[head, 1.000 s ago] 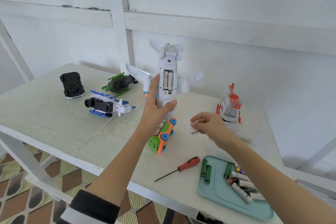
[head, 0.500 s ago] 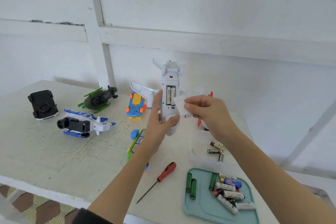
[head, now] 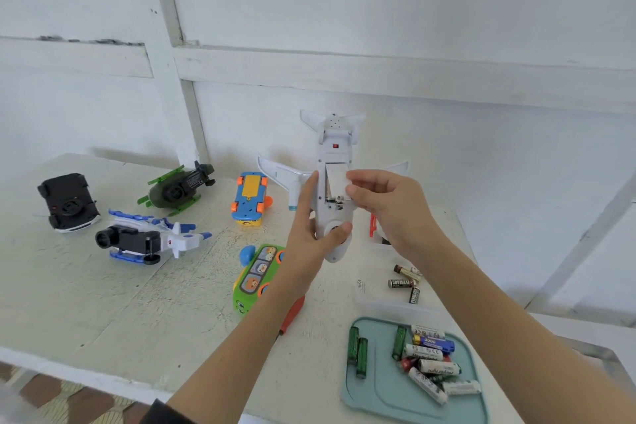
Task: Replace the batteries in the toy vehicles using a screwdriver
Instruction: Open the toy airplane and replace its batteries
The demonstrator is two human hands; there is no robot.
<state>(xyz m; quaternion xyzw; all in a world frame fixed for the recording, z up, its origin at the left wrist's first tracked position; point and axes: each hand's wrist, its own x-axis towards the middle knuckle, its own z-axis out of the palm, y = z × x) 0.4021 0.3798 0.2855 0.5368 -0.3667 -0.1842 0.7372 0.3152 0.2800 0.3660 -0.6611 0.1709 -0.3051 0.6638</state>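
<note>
A white toy airplane point(head: 335, 144) is held belly-up above the table, nose toward me. My left hand point(head: 309, 234) grips its nose end, thumb across the front. My right hand point(head: 389, 200) pinches the white battery cover point(head: 336, 179) and holds it over the open compartment, hiding most of the batteries inside. The red-handled screwdriver point(head: 292, 315) lies on the table, mostly hidden under my left forearm. A teal tray point(head: 378, 399) at the front right holds several loose batteries point(head: 430, 358).
A clear plastic box point(head: 371, 299) with three batteries sits behind the tray. Other toys lie on the table: a green bus point(head: 256, 277), a blue and yellow car point(head: 249, 198), a blue and white helicopter point(head: 148, 239), a green helicopter point(head: 179, 188), a black car point(head: 67, 201), and a red and white toy point(head: 373, 227).
My right hand brought the battery cover up from the table and now holds it over the airplane's compartment. The view has shifted left and down. My left hand keeps its grip.
</note>
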